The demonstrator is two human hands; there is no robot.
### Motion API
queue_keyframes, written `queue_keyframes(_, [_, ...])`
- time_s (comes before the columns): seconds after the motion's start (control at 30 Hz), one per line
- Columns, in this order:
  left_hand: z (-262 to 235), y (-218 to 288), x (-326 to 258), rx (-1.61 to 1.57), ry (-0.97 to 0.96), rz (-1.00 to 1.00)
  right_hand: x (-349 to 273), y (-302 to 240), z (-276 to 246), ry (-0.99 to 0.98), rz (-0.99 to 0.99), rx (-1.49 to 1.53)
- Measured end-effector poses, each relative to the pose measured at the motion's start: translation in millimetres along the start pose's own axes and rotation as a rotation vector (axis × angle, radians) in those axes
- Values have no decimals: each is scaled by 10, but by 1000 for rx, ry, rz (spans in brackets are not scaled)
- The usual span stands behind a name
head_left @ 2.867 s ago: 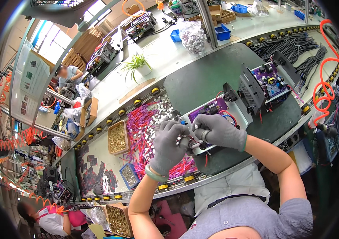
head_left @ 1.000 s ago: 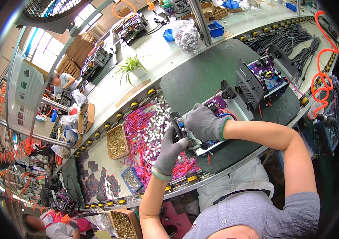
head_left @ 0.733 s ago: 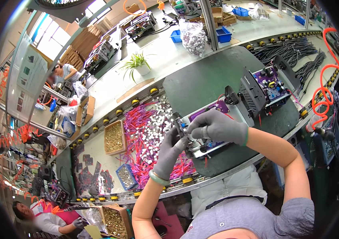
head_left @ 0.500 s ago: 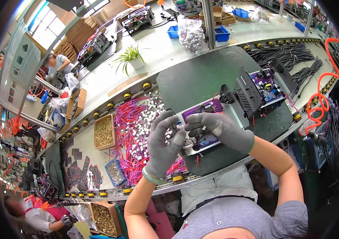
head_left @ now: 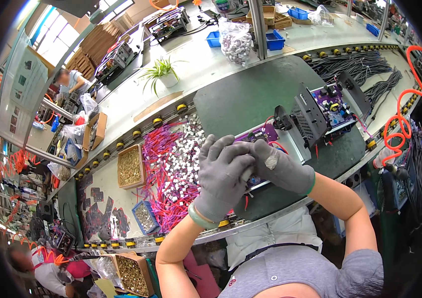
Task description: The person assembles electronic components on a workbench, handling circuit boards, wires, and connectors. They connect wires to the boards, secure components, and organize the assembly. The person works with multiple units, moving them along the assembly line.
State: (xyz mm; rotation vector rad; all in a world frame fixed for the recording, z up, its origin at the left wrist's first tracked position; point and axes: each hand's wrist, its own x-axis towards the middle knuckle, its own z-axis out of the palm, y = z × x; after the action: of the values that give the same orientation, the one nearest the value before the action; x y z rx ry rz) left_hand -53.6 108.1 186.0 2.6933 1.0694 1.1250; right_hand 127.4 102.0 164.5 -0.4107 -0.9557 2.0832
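My left hand point(head_left: 224, 175), in a grey glove, meets my right hand point(head_left: 281, 168), gloved alike, over the near end of a silver metal chassis point(head_left: 298, 149). The fingers of both are bent and pressed together; whatever lies between them is hidden. Beneath them the chassis holds a purple circuit board point(head_left: 271, 131), partly covered by the hands. A red wire point(head_left: 278, 145) loops up beside my right fingers. Close to my left hand lies a heap of red and purple wires with white connectors point(head_left: 183, 159).
A second unit with a purple board point(head_left: 331, 107) and black panel point(head_left: 312, 113) stands to the right on the green mat point(head_left: 255, 94). Leftward are a box of brass-coloured parts point(head_left: 130, 166) and a blue bin point(head_left: 145, 217). Black cables point(head_left: 355, 67) lie far right. Other people work at left.
My left hand has moved right and turned over the chassis, closing against my right hand. My right fingers have drawn in. The gap between the hands is gone.
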Motion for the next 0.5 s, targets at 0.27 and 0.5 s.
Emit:
queue_keyframes(0.27, [-50, -158, -157, -288, 21, -355, 50, 92, 46, 220, -162, -932])
queue_keyframes(0.5, [-18, -342, -462, -487, 121, -442, 284, 152, -13, 244, -89, -748])
